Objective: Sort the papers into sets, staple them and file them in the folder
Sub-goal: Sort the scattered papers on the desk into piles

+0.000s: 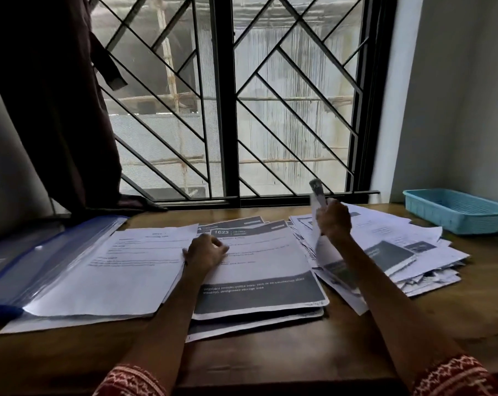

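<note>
Sorted, not yet stapled: caught mid-sort at a brown wooden desk [270,358] under a barred window. Right hand [334,221] raised just right of the middle stack of dark-banded printed sheets [259,270], fingers curled round a lifted white sheet with grey print [319,247], held almost on edge, its top blurred. Left hand [206,251] laid on that middle stack at its left edge, fingers loosely curled; impossible to say whether pinching a page or merely pressing. Left of the middle stack, touching it, lay a plain white text-page pile [122,272], partly resting on an open blue translucent plastic folder [33,264]. Right of the stack sprawled a loose unsorted heap of white papers [399,252], and beyond that heap, well apart from the middle stack, sat a light blue perforated plastic tray [456,210]. No stapler to be seen anywhere. Judged to be the sorting step, with much of the heap left to go through. Next move likely to call for matching the lifted sheet to one pile and laying it squarely on top.
</note>
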`<action>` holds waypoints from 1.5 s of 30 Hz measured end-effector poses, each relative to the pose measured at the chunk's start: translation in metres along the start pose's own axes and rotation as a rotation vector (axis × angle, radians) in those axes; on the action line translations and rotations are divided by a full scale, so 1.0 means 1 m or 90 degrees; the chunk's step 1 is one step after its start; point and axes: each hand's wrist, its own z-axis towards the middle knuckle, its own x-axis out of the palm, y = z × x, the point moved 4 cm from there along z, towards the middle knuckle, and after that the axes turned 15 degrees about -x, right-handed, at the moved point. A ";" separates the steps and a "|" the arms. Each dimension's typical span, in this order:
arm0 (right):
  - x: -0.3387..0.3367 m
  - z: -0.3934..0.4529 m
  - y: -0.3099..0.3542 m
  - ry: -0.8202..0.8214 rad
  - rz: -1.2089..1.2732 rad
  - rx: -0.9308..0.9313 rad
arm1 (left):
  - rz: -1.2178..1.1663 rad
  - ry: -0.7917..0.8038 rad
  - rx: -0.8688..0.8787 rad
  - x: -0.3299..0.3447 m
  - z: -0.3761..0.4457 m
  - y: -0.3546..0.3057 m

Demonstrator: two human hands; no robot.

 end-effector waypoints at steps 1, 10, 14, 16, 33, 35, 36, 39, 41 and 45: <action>0.003 0.002 0.005 0.014 0.113 0.016 | -0.020 -0.003 0.009 -0.002 0.000 -0.002; 0.049 -0.059 0.074 0.597 0.648 0.026 | -0.475 0.481 -0.015 0.006 -0.036 -0.030; 0.048 -0.046 0.062 0.435 0.512 -0.061 | -0.507 0.348 -0.063 0.008 -0.023 -0.017; 0.041 -0.026 0.040 0.258 0.239 -0.136 | -0.518 0.297 -0.058 0.005 -0.017 -0.015; 0.039 -0.021 0.010 0.115 0.366 -0.032 | -0.581 0.127 -0.045 -0.013 -0.002 -0.003; 0.038 -0.021 0.011 0.109 0.420 -0.025 | -0.595 0.125 -0.049 -0.014 -0.002 -0.004; 0.038 -0.021 0.011 0.108 0.445 -0.021 | -0.599 0.123 -0.051 -0.015 -0.002 -0.004; 0.040 -0.020 0.009 0.102 0.500 -0.004 | -0.606 0.112 -0.056 -0.016 -0.003 -0.004; 0.043 -0.020 0.007 0.085 0.530 0.022 | -0.585 0.120 -0.060 -0.014 -0.003 -0.003; 0.042 -0.019 0.011 0.100 0.578 0.044 | -0.533 0.113 -0.055 -0.013 -0.002 -0.003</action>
